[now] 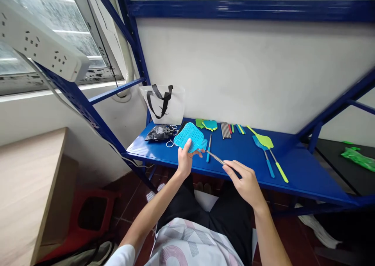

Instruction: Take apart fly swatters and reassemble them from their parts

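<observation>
My left hand [185, 158] pinches a light blue fly swatter head [190, 136], perforated and flat, over the front of the blue table. In my right hand [242, 180] is a thin metal rod [216, 157], pointing left. Its tip is close to the narrow end of the swatter head; whether they touch I cannot tell. My right fingers hide the rod's other end. Just behind the rod, a metal rod with a blue grip [209, 150] lies on the table. Two assembled fly swatters, one blue [260, 143] and one yellow-green [265, 140], lie to the right.
Green and blue swatter heads [209, 125], several metal rods [225, 130] and coloured grips [240, 129] lie along the back. At left are a white tote bag [166, 106], a black plastic bag [159, 133] and white rings [170, 143]. Blue frame posts [137, 55] flank the table [304, 168].
</observation>
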{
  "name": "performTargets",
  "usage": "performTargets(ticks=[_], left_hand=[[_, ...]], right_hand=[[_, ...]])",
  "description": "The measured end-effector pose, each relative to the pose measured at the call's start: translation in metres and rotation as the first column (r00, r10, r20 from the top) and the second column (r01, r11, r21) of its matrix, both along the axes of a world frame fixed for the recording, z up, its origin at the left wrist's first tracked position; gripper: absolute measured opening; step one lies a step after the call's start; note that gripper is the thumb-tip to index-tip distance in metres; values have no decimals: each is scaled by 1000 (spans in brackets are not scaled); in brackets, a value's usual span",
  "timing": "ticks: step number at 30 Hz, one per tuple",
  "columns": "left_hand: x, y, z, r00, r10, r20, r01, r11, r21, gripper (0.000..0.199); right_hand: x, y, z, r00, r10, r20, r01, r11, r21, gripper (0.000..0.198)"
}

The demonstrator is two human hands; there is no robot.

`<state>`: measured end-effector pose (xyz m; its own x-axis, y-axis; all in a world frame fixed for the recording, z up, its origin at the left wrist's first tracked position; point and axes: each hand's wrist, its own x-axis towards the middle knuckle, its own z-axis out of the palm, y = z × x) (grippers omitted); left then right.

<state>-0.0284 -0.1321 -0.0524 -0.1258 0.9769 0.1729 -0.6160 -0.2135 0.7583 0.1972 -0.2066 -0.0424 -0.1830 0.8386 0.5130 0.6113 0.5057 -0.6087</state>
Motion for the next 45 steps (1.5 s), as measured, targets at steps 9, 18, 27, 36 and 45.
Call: performTargets(ticks=[9,18,27,36,45], left_hand=[[2,-19,10,993,-87,-74,91,994,52,42],[3,-14,-2,971,-102,-215,129,985,113,46],[-2,-7,-4,921,-218,-323,268,956,118,45],[9,4,-22,903,-290,-317,318,947,39,50],[-3,45,-58,700,-131,-702,188,982,4,65]], right_hand=[[9,-13,15,994,-77,75,68,990,120,22],[10,-7,3,993,-76,95,60,985,160,22],[9,-3,-2,951,-194,241,128,956,265,28],[7,8,-18,929,-265,260,207,951,229,38],[40,52,-46,924,-265,276,342,896,-285,53]])
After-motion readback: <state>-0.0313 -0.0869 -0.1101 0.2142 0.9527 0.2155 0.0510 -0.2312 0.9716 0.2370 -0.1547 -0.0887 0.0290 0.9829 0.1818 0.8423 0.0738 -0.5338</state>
